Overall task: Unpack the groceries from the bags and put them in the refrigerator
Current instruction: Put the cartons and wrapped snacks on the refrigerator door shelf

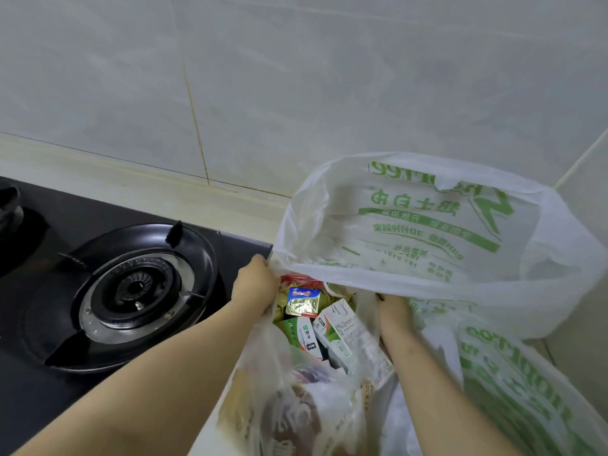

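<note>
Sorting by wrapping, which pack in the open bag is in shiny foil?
The small blue-topped pack nearest the left hand; the two cartons are green-and-white.

The thin white plastic bag with green print (427, 232) is translucent and crinkled. Inside, a small gold foil packet (302, 302) gleams beside a matt green-and-white cardboard carton (339, 327). The flat black hob top (230, 248) looks smooth and glossy, the pale wall tiles (296, 77) glazed.

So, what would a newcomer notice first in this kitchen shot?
The big white plastic bag with green print, at right against the tiled wall, is held open by the left hand and right hand gripping its rim. Inside lie small green and white cartons and a foil-wrapped block. At left sits a black gas burner on the dark stove.
</note>
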